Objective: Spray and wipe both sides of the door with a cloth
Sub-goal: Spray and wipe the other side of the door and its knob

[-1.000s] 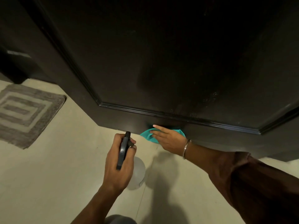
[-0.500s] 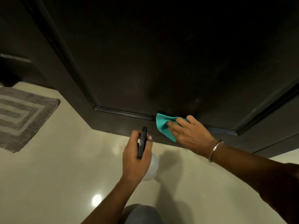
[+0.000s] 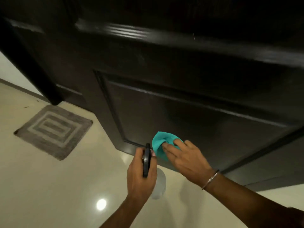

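Observation:
The dark brown panelled door point(image 3: 189, 89) fills the upper and right part of the view. My right hand point(image 3: 187, 160) presses a teal cloth point(image 3: 162, 143) flat against the lower panel, near its bottom left corner. My left hand point(image 3: 141, 173) grips a spray bottle point(image 3: 158, 185) by its black trigger head, just left of the cloth and a little off the door. The bottle's clear body hangs below my fist, mostly hidden by it.
A grey striped mat point(image 3: 52, 130) lies on the cream tiled floor point(image 3: 49, 186) at the left. The dark door frame point(image 3: 32, 71) stands behind the mat. A metal bangle point(image 3: 210, 179) circles my right wrist.
The cloth and my right hand have moved up from the door's bottom rail onto the lower panel. The view has tilted up and pulled back, showing more door. The left hand keeps its hold.

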Motion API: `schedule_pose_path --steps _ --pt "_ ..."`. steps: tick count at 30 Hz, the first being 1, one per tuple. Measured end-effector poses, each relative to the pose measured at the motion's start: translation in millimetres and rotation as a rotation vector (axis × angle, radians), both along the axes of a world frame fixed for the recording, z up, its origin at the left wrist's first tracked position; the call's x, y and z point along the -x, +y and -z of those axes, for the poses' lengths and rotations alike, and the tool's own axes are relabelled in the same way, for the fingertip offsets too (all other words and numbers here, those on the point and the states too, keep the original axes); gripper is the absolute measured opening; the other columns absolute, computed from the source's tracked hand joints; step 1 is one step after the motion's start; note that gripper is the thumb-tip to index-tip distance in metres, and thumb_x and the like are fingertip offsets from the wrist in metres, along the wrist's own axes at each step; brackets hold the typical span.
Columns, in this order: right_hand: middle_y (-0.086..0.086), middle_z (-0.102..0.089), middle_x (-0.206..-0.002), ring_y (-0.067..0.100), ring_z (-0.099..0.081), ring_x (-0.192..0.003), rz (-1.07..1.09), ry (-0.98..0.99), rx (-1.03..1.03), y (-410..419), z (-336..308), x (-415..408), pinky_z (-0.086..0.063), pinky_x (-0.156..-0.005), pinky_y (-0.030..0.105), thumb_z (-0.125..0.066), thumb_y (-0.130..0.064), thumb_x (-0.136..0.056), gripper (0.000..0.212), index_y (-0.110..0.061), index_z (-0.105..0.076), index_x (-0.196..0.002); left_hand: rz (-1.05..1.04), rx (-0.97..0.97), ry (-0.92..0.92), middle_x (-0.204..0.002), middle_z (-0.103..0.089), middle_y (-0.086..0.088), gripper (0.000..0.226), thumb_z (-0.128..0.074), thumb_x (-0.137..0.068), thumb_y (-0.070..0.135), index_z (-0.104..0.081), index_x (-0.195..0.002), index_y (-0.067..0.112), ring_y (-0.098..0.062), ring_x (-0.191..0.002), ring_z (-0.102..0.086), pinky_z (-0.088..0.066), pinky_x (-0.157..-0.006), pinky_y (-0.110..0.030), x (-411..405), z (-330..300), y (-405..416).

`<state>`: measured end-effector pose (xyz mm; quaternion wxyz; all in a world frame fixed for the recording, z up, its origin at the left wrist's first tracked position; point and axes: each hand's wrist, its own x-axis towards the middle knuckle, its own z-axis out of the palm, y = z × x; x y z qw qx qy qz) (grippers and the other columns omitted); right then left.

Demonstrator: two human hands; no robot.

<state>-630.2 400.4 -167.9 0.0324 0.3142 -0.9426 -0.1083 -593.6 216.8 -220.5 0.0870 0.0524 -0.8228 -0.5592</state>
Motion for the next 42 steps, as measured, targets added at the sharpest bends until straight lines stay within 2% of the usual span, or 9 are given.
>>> schedule_pose_path --steps 4,9,18,23,26,28,31,35,42 --pt "0.007 -0.064 -0.136 0.03 -0.064 -0.11 -0.035 0.066 0.04 -56.0 -143.8 24.8 -0.057 -0.079 0.042 -0.094 -0.021 -0.066 0.073 -0.013 -0.066 -0.133 -0.022 0.026 0.037 -0.081 -0.065 0.006 0.02 -0.057 -0.101 0.048 -0.056 -0.107 0.029 -0.018 -0.071 -0.066 -0.058 -0.064 -0.04 3.0 -121.2 -52.4" --pt "0.008 -0.059 -0.144 0.034 -0.061 -0.113 -0.099 0.199 0.169 -140.5 -307.2 58.2 -0.057 -0.078 0.043 -0.083 -0.008 -0.076 0.069 -0.01 -0.059 -0.141 -0.067 0.13 0.108 -0.075 -0.06 0.008 0.011 -0.057 -0.103 0.04 -0.05 -0.099 0.032 -0.014 -0.066 -0.06 -0.045 -0.056 -0.018 14.5 -279.0 -121.9" --pt "0.006 -0.058 -0.147 0.034 -0.059 -0.115 -0.274 0.383 0.399 -231.8 -479.8 122.4 -0.053 -0.081 0.041 -0.06 -0.004 -0.094 0.046 -0.01 -0.061 -0.139 -0.127 0.208 0.148 -0.08 -0.057 0.011 0.01 -0.051 -0.104 0.043 -0.043 -0.106 0.038 -0.009 -0.064 -0.056 -0.055 -0.059 -0.031 68.8 -454.0 -198.6" --pt "0.005 -0.053 -0.151 0.031 -0.054 -0.12 -0.147 0.287 0.353 -272.2 -529.4 160.3 -0.052 -0.089 0.042 -0.061 -0.012 -0.093 0.051 -0.015 -0.056 -0.144 -0.132 0.208 0.211 -0.095 -0.06 0.015 0.018 -0.05 -0.102 0.046 -0.042 -0.118 0.043 -0.008 -0.075 -0.062 -0.06 -0.066 -0.031 107.5 -503.3 -210.4" --pt "0.001 -0.06 -0.137 0.026 -0.05 -0.118 -0.117 0.146 0.28 -291.4 -544.6 170.3 -0.05 -0.095 0.041 -0.065 -0.029 -0.097 0.04 -0.021 -0.059 -0.136 -0.142 0.169 0.199 -0.111 -0.059 0.024 0.036 -0.046 -0.1 0.055 -0.037 -0.134 0.048 -0.002 -0.093 -0.065 -0.058 -0.082 -0.02 119.2 -517.9 -213.0" --pt "-0.001 -0.062 -0.132 0.023 -0.049 -0.119 -0.12 0.105 0.262 -295.2 -548.2 174.3 -0.05 -0.097 0.039 -0.062 -0.032 -0.099 0.036 -0.023 -0.059 -0.134 -0.139 0.162 0.212 -0.112 -0.055 0.033 0.038 -0.047 -0.099 0.056 -0.031 -0.133 0.056 0.005 -0.099 -0.063 -0.053 -0.085 -0.012 120.8 -525.3 -215.4" --pt "-0.001 -0.061 -0.135 0.022 -0.048 -0.121 -0.083 0.053 0.259 -295.1 -552.5 171.6 -0.05 -0.098 0.038 -0.062 -0.029 -0.1 0.039 -0.024 -0.058 -0.138 -0.132 0.183 0.225 -0.104 -0.056 0.03 0.028 -0.048 -0.099 0.054 -0.034 -0.124 0.055 -0.002 -0.091 -0.065 -0.057 -0.075 -0.017 118.0 -521.3 -221.1" --pt "-0.002 -0.062 -0.137 0.023 -0.048 -0.122 -0.007 0.034 0.269 -299.7 -552.4 161.5 -0.051 -0.098 0.039 -0.068 -0.023 -0.096 0.047 -0.026 -0.057 -0.141 -0.177 0.183 0.196 -0.095 -0.06 0.016 0.018 -0.055 -0.104 0.041 -0.047 -0.119 0.036 -0.007 -0.078 -0.063 -0.053 -0.062 -0.018 108.1 -515.7 -235.3" --pt "-0.003 -0.061 -0.139 0.021 -0.047 -0.124 0.07 0.05 0.36 -317.1 -542.4 101.5 -0.049 -0.101 0.038 -0.065 -0.022 -0.098 0.044 -0.024 -0.055 -0.141 -0.069 0.209 0.185 -0.096 -0.061 0.017 0.022 -0.056 -0.103 0.039 -0.042 -0.119 0.042 -0.008 -0.076 -0.065 -0.059 -0.065 -0.023 82.7 -527.6 -264.6"
